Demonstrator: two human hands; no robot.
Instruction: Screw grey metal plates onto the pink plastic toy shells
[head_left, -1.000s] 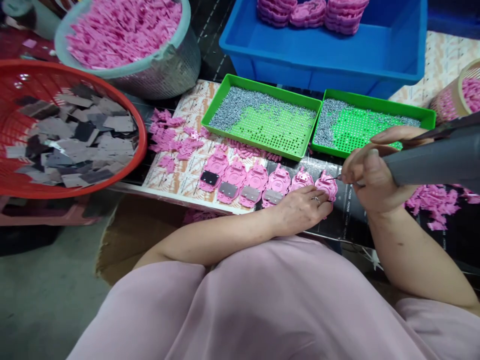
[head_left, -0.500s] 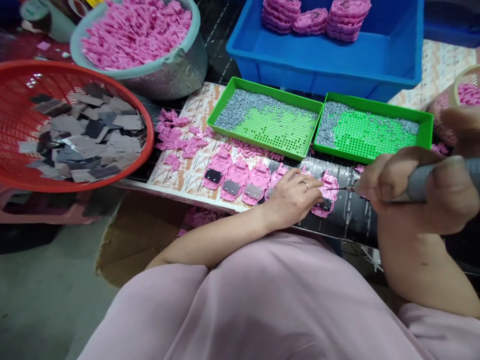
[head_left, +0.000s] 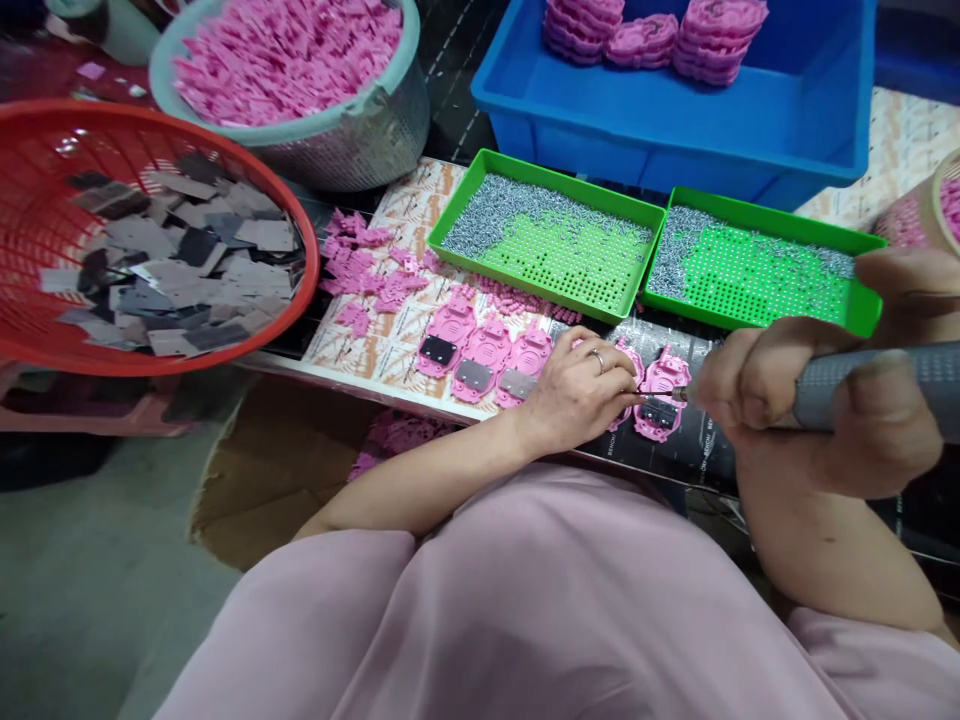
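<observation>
A row of pink plastic casings [head_left: 450, 322] lies along the front of the table, several with a dark or grey plate across the lower part. My left hand [head_left: 577, 392], a ring on one finger, rests over the middle casings and partly hides them. Its fingers are bent and drawn together; whatever is between the fingertips is too small to make out. My right hand [head_left: 761, 375] is wrapped around a grey electric screwdriver [head_left: 836, 388]. The thin bit points left, across the rightmost casing [head_left: 666, 372], and its tip is at my left fingertips.
Two green trays [head_left: 551, 298] of small screws stand behind the casings. Beyond them is a blue bin [head_left: 675, 150] with stacked pink parts. At left are a red basket [head_left: 307, 270] of flat plates and a pale green basket [head_left: 360, 140] of pink pieces. Loose pink pieces [head_left: 352, 262] lie nearby.
My left hand has shifted left off the rightmost casing, which is now uncovered. The screwdriver tip has also moved left, from that casing to beside my left fingertips. The view has shifted slightly.
</observation>
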